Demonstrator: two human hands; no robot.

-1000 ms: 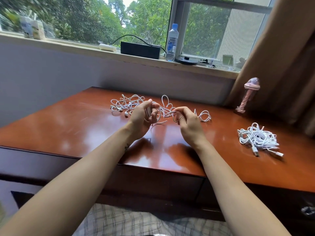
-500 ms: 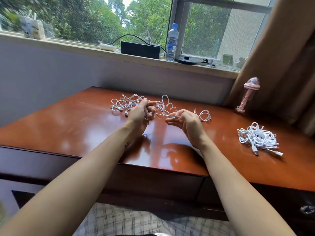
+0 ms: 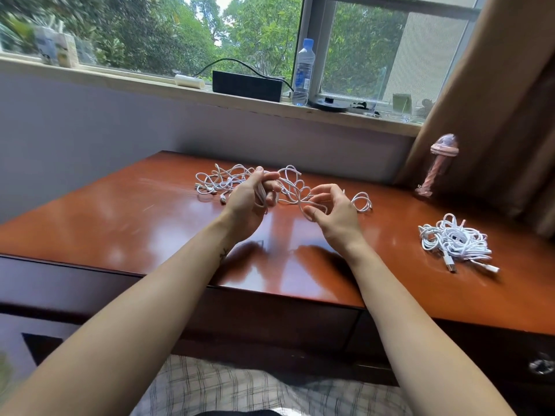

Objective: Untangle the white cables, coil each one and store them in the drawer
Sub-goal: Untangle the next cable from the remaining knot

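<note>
White cables (image 3: 220, 182) mostly tangled at the table's (image 3: 120, 223) far edge, one bundle (image 3: 453, 241) aside; left hand (image 3: 249, 202) grip clasps strands, right hand (image 3: 333, 216) grip released.

On the desk (image 3: 120, 229) the cable tangle (image 3: 222, 183) lies centre-back, a second cable pile (image 3: 453, 241) well apart to its right.

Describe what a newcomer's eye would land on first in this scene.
Over a glossy reddish desk, the left hand grips strands of a white cable tangle at mid-desk, with the right hand curled beside it. A second white bundle lies apart, toward the desk's right side.
</note>
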